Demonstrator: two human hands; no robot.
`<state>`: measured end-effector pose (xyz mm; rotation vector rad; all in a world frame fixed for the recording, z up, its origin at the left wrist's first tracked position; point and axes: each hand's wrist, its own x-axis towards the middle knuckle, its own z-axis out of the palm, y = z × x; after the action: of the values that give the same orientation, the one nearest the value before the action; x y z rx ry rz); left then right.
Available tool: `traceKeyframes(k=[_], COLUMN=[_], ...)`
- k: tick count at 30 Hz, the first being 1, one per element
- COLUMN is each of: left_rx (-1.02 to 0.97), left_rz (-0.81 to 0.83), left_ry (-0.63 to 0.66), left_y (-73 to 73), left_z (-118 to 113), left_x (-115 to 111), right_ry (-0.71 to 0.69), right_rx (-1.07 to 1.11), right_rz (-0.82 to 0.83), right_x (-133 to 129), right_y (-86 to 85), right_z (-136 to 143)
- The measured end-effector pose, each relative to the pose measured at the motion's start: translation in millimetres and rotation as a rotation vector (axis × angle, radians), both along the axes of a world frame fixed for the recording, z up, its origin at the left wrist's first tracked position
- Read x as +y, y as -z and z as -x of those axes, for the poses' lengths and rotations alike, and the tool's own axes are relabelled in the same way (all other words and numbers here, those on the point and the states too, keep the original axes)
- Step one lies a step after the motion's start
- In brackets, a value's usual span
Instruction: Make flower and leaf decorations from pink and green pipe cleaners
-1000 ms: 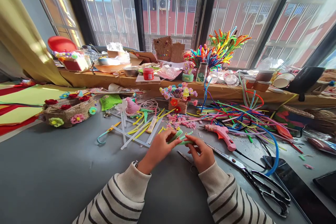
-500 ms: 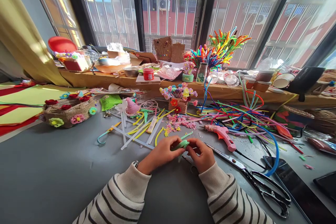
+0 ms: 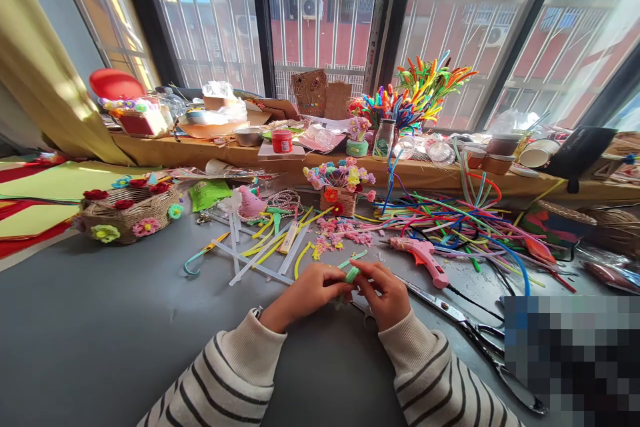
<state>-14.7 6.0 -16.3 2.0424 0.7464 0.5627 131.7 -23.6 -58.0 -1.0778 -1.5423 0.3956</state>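
A light green pipe cleaner (image 3: pixel 352 274), bent into a small coil, is pinched between my two hands above the grey table. My left hand (image 3: pixel 316 290) grips it from the left, thumb and fingers pressed together. From the right, the fingertips of my right hand (image 3: pixel 383 290) close on the same coil. Part of the green piece is hidden behind the fingers. Just beyond my hands a pale green strip (image 3: pixel 353 259) lies on the table. Small scissors (image 3: pixel 367 313) lie partly covered beneath my right hand.
A pink glue gun (image 3: pixel 423 257) and large scissors (image 3: pixel 450 310) lie to the right. Glue sticks (image 3: pixel 250 267) and pink fluffy scraps (image 3: pixel 345 232) are ahead. A flower-trimmed basket (image 3: pixel 130 213) stands left, a small flower pot (image 3: pixel 343 200) in front. Blurred squares cover the lower right corner.
The green coil has turned between my fingers and shows less of its loop now. My right fingers have shifted slightly over its top. Both forearms stay nearly still.
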Motion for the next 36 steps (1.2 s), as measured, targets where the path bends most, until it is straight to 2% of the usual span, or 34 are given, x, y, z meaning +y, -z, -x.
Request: traceKeyframes(k=[7,15,19,27,30,33,36], left_rx=[0.037,-0.042,-0.038,0.009,-0.023,-0.086,-0.038], left_rz=[-0.01,0.263,0.294,0.118,0.05,-0.006,-0.179], left_ry=[0.004,0.018,0.017,0.046,0.015,-0.08,-0.265], left_y=[-2.6,-1.9,-1.4,-5.3,-3.6,-3.4,-1.0], left_z=[-0.5,-0.5,0.4,-0.1,-1.4,-1.7,0.2], left_x=[-0.8,-2.8,-2.4,-5.8,-5.9,-4.3,-0.3], right_ry=[-0.018,0.008,-0.006,-0.001,0.008,0.044,0.079], right_rx=[-0.072,-0.086,-0.099,-0.15,-0.151,-0.105,-0.061], right_rz=[-0.054,-0.037,-0.06,-0.097,-0.089,-0.061,-0.008], right_x=[0.5,-2.1,-3.5,-3.9,-3.1,-2.4,-1.7], right_y=[1.7,-2.3,-4.1,-4.9,-4.0,-2.7,-1.2], right_z=[-3.4,0.2,1.3,-1.6,-0.3,2.6,4.2])
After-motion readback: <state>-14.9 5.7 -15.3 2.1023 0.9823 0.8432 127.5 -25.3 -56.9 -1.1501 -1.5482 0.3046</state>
